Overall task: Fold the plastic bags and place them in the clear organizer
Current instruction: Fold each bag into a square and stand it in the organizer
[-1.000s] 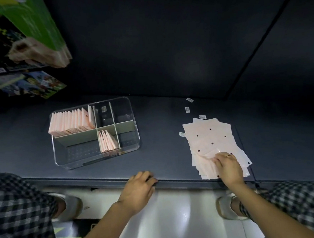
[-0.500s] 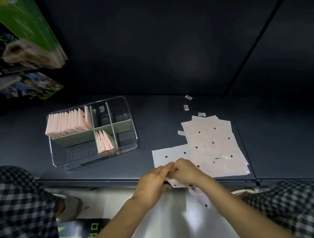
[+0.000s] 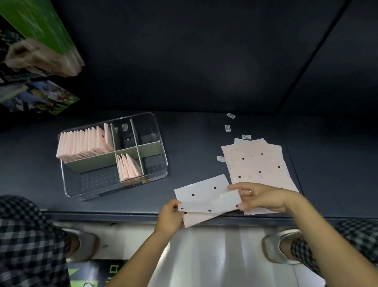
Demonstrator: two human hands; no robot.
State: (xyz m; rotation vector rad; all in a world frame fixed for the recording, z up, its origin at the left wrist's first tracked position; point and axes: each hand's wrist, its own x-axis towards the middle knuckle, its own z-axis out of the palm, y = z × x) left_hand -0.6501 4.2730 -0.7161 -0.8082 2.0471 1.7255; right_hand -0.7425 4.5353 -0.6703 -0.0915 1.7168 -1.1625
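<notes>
Both hands pinch one pink plastic bag [image 3: 205,193] at the counter edge, left hand [image 3: 169,216] and right hand [image 3: 260,197] at opposite ends; she should align corners before creasing.

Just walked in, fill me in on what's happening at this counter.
A person is folding a pale plastic bag with dark dots at the counter's near edge. The left hand pinches its left end, the right hand its right end, with the near flap turned up over the rest. To the right lies a stack of unfolded bags. The clear organizer on the left already holds folded bags standing in two compartments, and more compartments look empty.
</notes>
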